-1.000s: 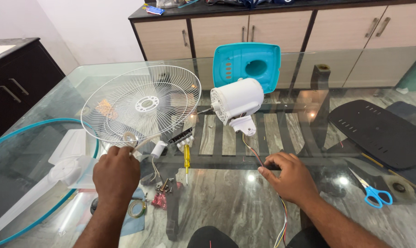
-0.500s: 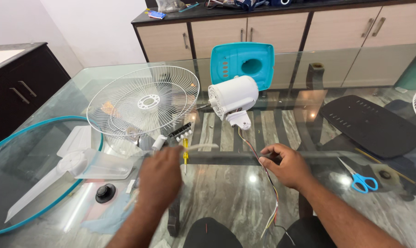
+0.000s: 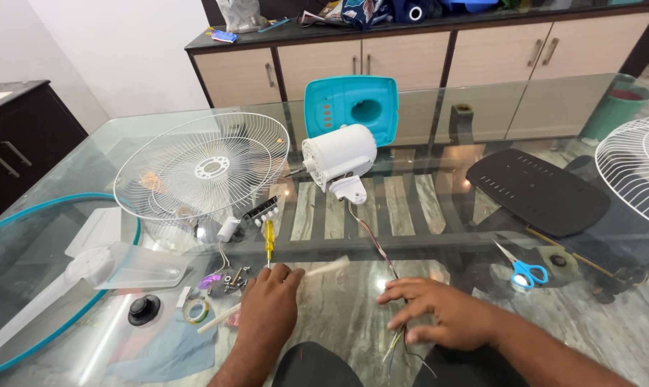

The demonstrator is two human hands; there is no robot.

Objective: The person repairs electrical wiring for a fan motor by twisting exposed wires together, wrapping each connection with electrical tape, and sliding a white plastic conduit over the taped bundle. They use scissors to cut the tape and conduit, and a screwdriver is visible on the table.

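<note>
- Since half a second ago the left hand [image 3: 268, 309] has come down from mid-air onto the glass worktop [image 3: 439, 122], and the right hand [image 3: 439, 314] has opened out from its pinch on the wire bundle [image 3: 382, 251].
- The left hand now lies knuckles up, fingers curled over a thin white tube [image 3: 317, 271]; whether it truly grips the tube I cannot tell, as the fingers hide the contact.
- The right hand is spread flat, fingers apart, resting on the wires near their loose ends.
- Those wires run from the white fan motor [image 3: 337, 154], down toward the near edge of the worktop, and pass under the right hand.
- Left of the motor sits the white fan guard [image 3: 202, 168]; just below it lie a yellow screwdriver [image 3: 269, 240] and small screws [image 3: 232, 278].
- Open glass lies between the motor and the two hands, and more to the motor's right before the black base plate [image 3: 538, 190] and scissors [image 3: 526, 270].
- A second guard [image 3: 636, 168] is cut off by the right frame edge.
- The wire ends blur together below the right hand.
</note>
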